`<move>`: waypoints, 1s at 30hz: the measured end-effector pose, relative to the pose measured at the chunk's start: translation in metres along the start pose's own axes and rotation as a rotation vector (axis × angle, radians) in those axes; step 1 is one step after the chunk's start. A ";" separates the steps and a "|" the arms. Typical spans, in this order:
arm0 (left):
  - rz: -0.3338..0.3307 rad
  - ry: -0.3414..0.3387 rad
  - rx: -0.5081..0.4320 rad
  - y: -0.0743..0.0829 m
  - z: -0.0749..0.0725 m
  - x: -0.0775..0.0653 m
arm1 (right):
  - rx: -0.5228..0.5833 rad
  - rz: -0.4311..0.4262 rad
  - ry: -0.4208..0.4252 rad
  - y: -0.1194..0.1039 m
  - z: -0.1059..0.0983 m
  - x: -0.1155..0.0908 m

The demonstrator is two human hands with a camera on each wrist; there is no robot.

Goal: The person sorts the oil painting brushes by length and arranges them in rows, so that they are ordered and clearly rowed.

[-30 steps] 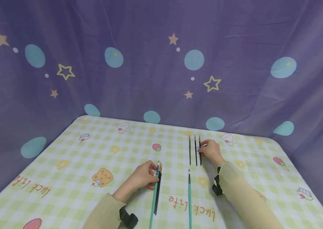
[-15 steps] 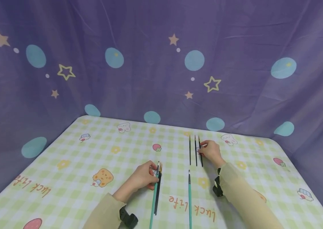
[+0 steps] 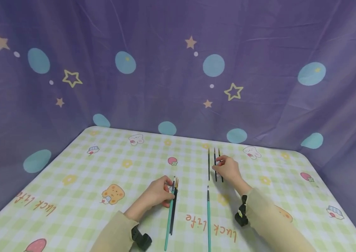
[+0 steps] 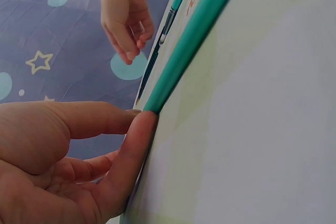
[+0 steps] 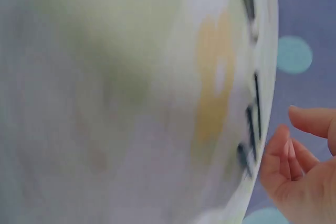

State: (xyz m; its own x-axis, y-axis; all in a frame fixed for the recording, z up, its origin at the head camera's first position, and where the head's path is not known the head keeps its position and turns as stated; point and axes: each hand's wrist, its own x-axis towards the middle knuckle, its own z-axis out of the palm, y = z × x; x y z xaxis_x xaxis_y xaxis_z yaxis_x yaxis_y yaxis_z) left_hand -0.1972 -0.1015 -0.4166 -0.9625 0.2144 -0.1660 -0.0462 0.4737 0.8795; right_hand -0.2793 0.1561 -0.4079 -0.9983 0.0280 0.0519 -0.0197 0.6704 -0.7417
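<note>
My left hand (image 3: 157, 191) pinches a teal paintbrush (image 3: 169, 222) between thumb and finger; the left wrist view shows both fingertips right at its handle (image 4: 191, 45). Alongside that handle, to its right, lie black paintbrushes (image 3: 173, 218) with orange-brown tips. My right hand (image 3: 229, 169) is over three thin black paintbrushes set in a row farther back: a left one (image 3: 209, 164), a middle one (image 3: 214, 154) at the fingertips, and a slightly tilted right one (image 3: 219, 153), partly hidden by the fingers. In the right wrist view its thumb and fingers (image 5: 275, 150) are apart, holding nothing.
Another teal paintbrush (image 3: 209, 220) lies lengthwise between the hands, in front of the black row. A green-checked tablecloth (image 3: 102, 224) with printed pictures covers the table. Behind the far edge hangs a purple curtain (image 3: 165, 94).
My right hand has let go of the right black paintbrush and shifted left toward the middle one. The right paintbrush now lies at a slight tilt. My left hand has stayed in place.
</note>
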 end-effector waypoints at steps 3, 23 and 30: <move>-0.001 0.001 0.005 0.000 0.000 0.001 | 0.037 -0.014 -0.044 -0.011 0.006 -0.013; 0.008 -0.003 0.008 -0.002 0.000 0.004 | 0.180 -0.095 -0.340 -0.053 0.053 -0.087; 0.021 -0.011 -0.009 -0.003 -0.001 0.003 | 0.172 -0.100 -0.362 -0.063 0.064 -0.102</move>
State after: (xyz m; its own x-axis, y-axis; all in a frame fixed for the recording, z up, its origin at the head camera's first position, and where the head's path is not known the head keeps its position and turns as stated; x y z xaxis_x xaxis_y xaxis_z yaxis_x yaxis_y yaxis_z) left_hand -0.2000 -0.1032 -0.4188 -0.9604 0.2334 -0.1523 -0.0284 0.4617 0.8866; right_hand -0.1799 0.0637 -0.4097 -0.9455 -0.3140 -0.0860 -0.0963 0.5219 -0.8476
